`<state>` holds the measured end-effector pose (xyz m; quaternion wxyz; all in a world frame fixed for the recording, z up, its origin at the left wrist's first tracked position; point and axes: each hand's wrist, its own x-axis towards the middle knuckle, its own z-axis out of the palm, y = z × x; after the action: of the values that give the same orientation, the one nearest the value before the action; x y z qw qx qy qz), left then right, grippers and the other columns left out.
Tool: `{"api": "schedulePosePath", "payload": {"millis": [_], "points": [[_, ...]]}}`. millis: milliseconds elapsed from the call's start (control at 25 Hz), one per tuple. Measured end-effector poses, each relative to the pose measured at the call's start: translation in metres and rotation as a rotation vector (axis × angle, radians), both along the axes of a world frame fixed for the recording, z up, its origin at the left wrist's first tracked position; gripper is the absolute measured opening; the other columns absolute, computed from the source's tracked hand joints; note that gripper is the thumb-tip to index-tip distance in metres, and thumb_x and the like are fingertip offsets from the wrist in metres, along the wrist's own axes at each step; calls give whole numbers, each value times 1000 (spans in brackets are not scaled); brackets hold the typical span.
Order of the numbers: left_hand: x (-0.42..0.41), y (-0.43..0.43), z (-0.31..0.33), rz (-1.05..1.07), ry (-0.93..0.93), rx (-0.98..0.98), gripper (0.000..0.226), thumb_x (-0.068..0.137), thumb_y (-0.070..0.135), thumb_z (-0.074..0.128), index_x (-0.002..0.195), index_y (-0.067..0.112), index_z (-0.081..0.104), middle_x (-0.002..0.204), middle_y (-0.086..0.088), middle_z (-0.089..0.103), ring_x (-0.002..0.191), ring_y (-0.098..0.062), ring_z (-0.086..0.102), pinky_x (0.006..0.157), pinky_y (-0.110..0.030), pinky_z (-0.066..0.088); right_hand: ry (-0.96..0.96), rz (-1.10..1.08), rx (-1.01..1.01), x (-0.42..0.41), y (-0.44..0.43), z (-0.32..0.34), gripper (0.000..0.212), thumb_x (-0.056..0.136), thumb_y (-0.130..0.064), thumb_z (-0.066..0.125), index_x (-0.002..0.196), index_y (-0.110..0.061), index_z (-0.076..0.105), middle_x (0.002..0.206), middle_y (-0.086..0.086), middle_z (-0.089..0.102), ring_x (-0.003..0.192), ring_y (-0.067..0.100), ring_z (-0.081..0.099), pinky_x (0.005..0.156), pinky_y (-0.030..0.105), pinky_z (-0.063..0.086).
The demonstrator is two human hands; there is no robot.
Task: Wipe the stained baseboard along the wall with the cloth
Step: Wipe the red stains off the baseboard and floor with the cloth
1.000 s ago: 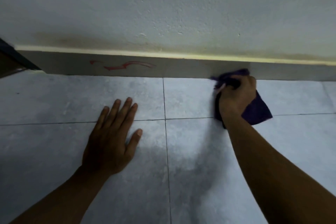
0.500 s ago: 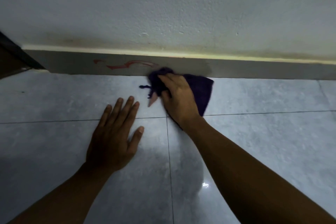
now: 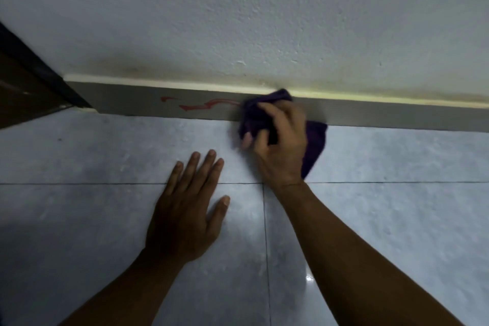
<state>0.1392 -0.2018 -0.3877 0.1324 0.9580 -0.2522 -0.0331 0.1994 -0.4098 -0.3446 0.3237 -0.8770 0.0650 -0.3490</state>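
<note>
Starting at the left: the red stain (image 3: 205,106) sits on the grey baseboard (image 3: 124,99), not yet wiped by the look of it. The left hand (image 3: 185,217) is flat on the floor (image 3: 79,219), fingers spread, propping the body. The right hand (image 3: 281,145) bunches the purple cloth (image 3: 316,143) in curled fingers and presses it on the baseboard, right at the stain's right-hand end. The risk: a wadded cloth may smear the red along the board, or ride up and mark the wall (image 3: 264,21).
</note>
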Motion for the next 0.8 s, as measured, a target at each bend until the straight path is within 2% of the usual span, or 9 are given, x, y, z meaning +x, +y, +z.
{"api": "schedulePosePath", "payload": {"millis": [80, 200, 280, 320, 480, 520, 600, 680, 800], "points": [[0, 0, 0, 1, 3, 14, 70, 106, 54, 30, 167, 22, 21, 177, 2, 13, 165, -19, 7, 133, -50, 18, -2, 54, -31, 6, 9, 3, 46, 70, 15, 59, 111, -1, 71, 112, 18, 62, 108, 22, 53, 96, 29, 47], [0, 0, 0, 1, 1, 9, 69, 106, 54, 30, 167, 23, 21, 177, 3, 13, 165, -18, 7, 133, -49, 17, -60, -229, 218, 2, -7, 15, 50, 65, 17, 55, 110, -2, 69, 112, 13, 58, 105, 12, 54, 95, 14, 41], [1, -1, 1, 3, 3, 12, 69, 106, 54, 29, 168, 23, 19, 178, 3, 11, 165, -18, 5, 133, -49, 16, -99, -346, 287, 1, -13, 18, 50, 66, 15, 54, 111, -1, 67, 114, 12, 55, 104, 5, 51, 91, 11, 42], [0, -1, 1, 2, 7, 13, 69, 106, 55, 29, 168, 24, 19, 178, 3, 11, 165, -18, 5, 133, -49, 16, -81, -319, 269, 2, -8, 21, 48, 66, 14, 56, 110, -1, 68, 114, 10, 55, 104, 5, 51, 91, 14, 43], [1, 0, 0, 4, 19, 42, 70, 106, 57, 27, 167, 23, 20, 177, 2, 12, 165, -18, 6, 134, -49, 15, 26, 37, 129, 13, 31, 27, 35, 69, 11, 63, 100, -2, 73, 104, 11, 64, 98, 22, 62, 87, 25, 51], [1, 0, 0, 3, 16, 40, 70, 106, 56, 26, 167, 23, 20, 177, 2, 13, 165, -19, 7, 134, -49, 15, 32, 17, 159, 15, 31, 29, 33, 70, 10, 63, 98, -4, 74, 102, 9, 65, 96, 21, 62, 86, 24, 50], [0, -1, 0, -9, 3, 10, 69, 107, 55, 27, 167, 23, 22, 177, 1, 15, 165, -19, 9, 133, -48, 15, -14, -168, 243, 11, 12, 31, 32, 70, 7, 63, 95, -9, 75, 99, 4, 65, 93, 16, 62, 86, 19, 48], [-1, 1, 0, -12, -7, -10, 69, 107, 54, 30, 167, 23, 22, 177, 2, 15, 165, -19, 9, 133, -48, 16, -29, -294, 282, 2, -10, 24, 32, 71, 5, 62, 96, -12, 73, 101, 2, 63, 93, 10, 60, 87, 22, 49], [2, 0, 2, -33, 42, -1, 74, 104, 57, 32, 168, 26, 14, 178, 5, 6, 165, -15, 1, 134, -45, 11, 119, -179, 96, -16, -18, -2, 41, 73, 8, 59, 111, -5, 68, 121, 13, 58, 112, 19, 55, 100, 30, 46]]}}
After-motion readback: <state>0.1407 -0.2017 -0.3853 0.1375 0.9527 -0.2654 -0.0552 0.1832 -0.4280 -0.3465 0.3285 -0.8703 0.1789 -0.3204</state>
